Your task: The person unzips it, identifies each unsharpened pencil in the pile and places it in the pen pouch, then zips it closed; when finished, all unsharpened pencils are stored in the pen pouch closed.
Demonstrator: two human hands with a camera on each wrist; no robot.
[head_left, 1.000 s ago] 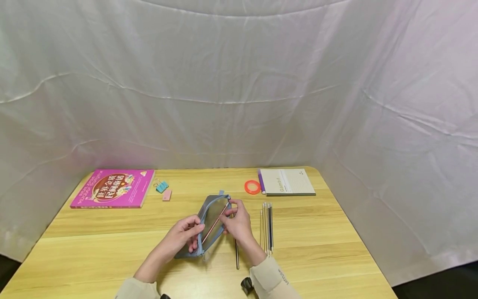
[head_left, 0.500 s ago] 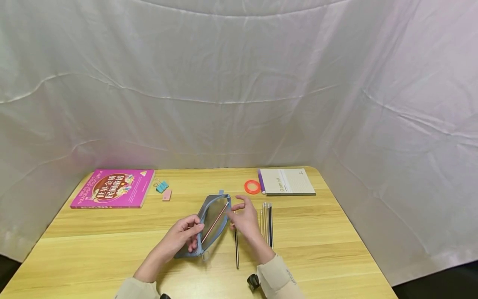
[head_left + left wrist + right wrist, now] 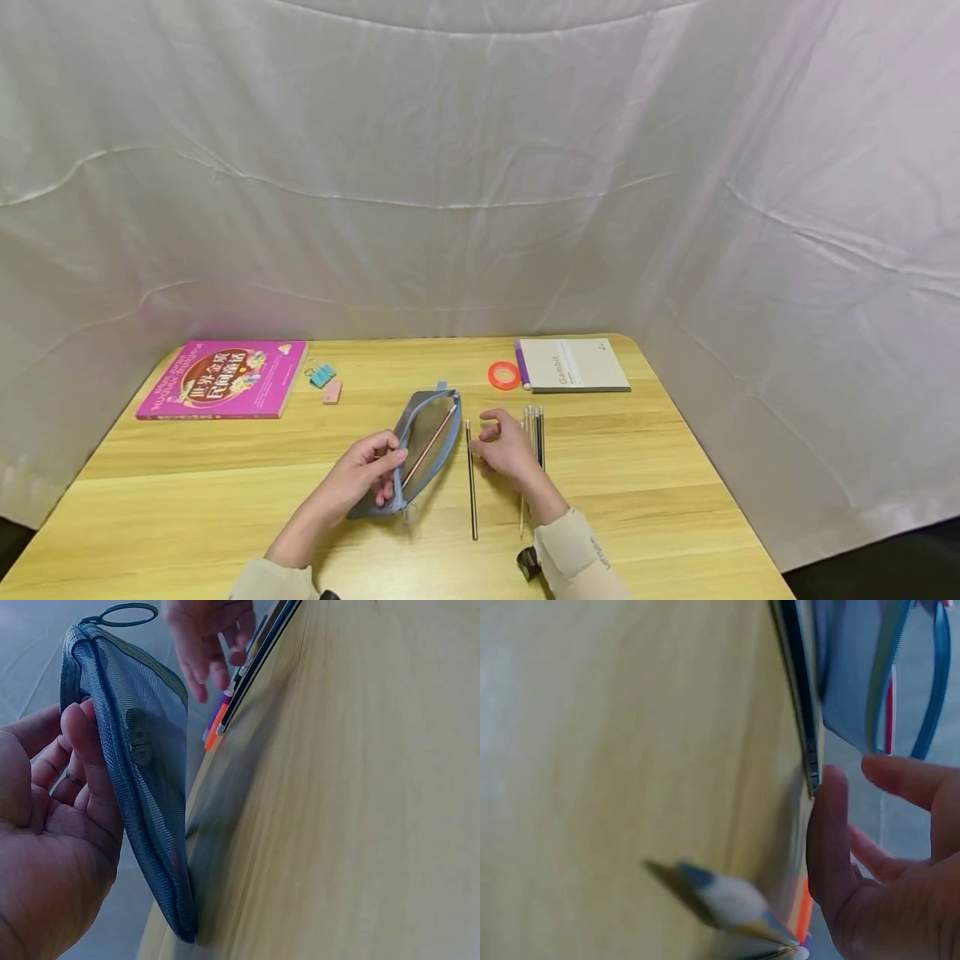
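Note:
My left hand (image 3: pixel 363 471) grips the near-left edge of a blue-grey mesh zip pencil pouch (image 3: pixel 452 442), holding its mouth apart. A red pencil (image 3: pixel 427 450) lies slantwise inside the pouch. In the left wrist view the thumb and fingers pinch the pouch's zip edge (image 3: pixel 112 750). My right hand (image 3: pixel 512 454) hovers just right of a black striped pencil (image 3: pixel 472 496) on the table. Its thumb and forefinger stand apart with nothing between them, as the right wrist view shows. Several more pencils (image 3: pixel 537 425) lie in a row, partly hidden beneath the right forearm.
A pink book (image 3: pixel 225 379) lies at the back left, beside turquoise binder clips (image 3: pixel 322 375) and a pink eraser (image 3: pixel 332 392). Toward the back right are an orange tape roll (image 3: pixel 504 375), a purple marker (image 3: pixel 522 367) and a notebook (image 3: pixel 577 365). Grey curtains surround the wooden table.
My right hand let go of the red pencil, leaving it in the pouch, and moved right, away from the pouch mouth, uncovering the black pencil. My left hand kept its grip.

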